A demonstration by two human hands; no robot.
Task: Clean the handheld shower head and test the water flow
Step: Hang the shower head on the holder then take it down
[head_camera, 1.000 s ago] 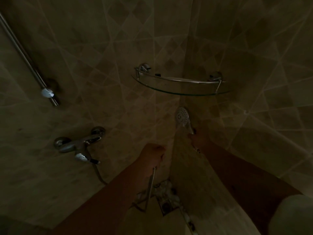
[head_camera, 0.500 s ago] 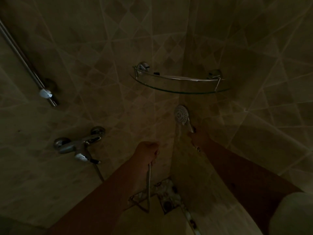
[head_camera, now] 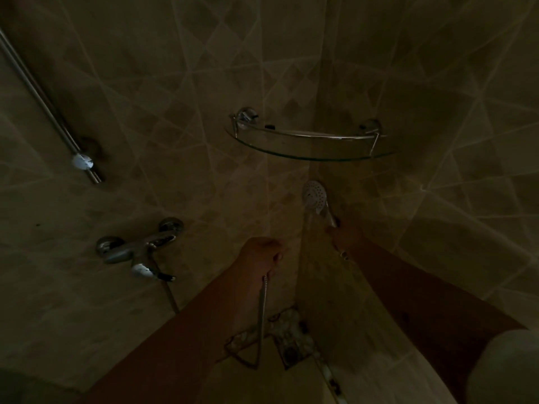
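The scene is a dim shower corner. My right hand (head_camera: 345, 236) grips the handle of the white handheld shower head (head_camera: 314, 196), whose round spray face points left and toward me just below the glass shelf. A faint veil of water seems to fall from it. My left hand (head_camera: 261, 255) is curled round the metal hose (head_camera: 262, 310), which hangs down from my fist and loops near the floor. The chrome mixer tap (head_camera: 137, 247) is on the left wall, with the hose running down from it.
A glass corner shelf (head_camera: 309, 154) with chrome rail is fixed above the shower head. A chrome slide rail (head_camera: 49, 112) slants down the left wall. A floor drain (head_camera: 291, 349) lies in the corner below my arms. Tiled walls close in on both sides.
My left hand has drawn slightly back and left along the hose. The shower head in my right hand stays almost where it was.
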